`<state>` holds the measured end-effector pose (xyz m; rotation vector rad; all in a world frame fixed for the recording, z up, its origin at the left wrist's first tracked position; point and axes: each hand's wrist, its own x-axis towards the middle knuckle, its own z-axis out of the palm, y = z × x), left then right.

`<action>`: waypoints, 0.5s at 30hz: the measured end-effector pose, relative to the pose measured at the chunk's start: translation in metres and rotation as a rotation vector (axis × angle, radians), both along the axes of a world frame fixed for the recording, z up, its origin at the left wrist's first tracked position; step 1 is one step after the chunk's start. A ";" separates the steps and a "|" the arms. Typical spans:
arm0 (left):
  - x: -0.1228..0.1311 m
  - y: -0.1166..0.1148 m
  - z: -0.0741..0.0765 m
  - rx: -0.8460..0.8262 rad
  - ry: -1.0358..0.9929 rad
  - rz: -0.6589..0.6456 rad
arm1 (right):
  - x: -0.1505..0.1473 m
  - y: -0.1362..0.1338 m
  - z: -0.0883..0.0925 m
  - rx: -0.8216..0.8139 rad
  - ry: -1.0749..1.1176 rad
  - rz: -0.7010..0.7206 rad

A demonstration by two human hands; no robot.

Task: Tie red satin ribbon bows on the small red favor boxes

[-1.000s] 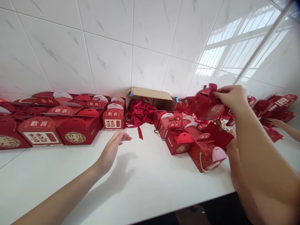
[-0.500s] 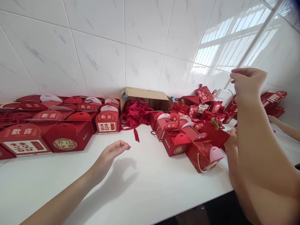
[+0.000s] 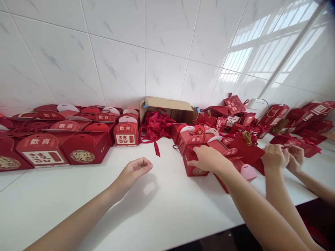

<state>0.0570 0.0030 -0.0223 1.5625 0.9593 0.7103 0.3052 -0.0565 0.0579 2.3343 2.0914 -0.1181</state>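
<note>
My right hand (image 3: pixel 209 158) is over a red gift box (image 3: pixel 198 171) with a gold round emblem, near the middle of the table. It covers the top of that box, gripping it with the thumb on the left side. More red boxes stand directly behind and beside it. Low above the bare white tabletop, my left hand (image 3: pixel 134 174) has its fingers curled to the thumb in a loose ring. Nothing shows in it. Beyond it lie a white-labelled gift box (image 3: pixel 126 139) and a heap of dark red ribbons (image 3: pixel 158 124), one tail trailing forward.
Rows of red gift boxes (image 3: pixel 42 151) line the left side. An open cardboard carton (image 3: pixel 167 103) holds the ribbons against the tiled wall. At right, a co-worker's hands (image 3: pixel 277 157) work among red bags (image 3: pixel 247 150) and boxes. A white power strip (image 3: pixel 258 104) lies behind.
My right hand has come down and left from high at the right onto the gift box, which has shifted slightly left. My left hand has curled more. The view has turned slightly left.
</note>
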 end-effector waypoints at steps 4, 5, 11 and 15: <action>0.002 0.000 -0.003 0.024 0.002 0.050 | -0.023 -0.011 0.000 0.009 0.112 0.240; 0.003 0.000 -0.004 0.030 -0.017 0.076 | -0.028 -0.009 0.001 0.075 0.219 0.338; 0.004 0.002 -0.002 -0.077 -0.229 0.226 | -0.034 0.060 -0.021 0.542 0.619 0.344; 0.000 0.000 0.000 0.019 -0.217 0.230 | -0.032 0.111 -0.067 0.399 0.500 0.440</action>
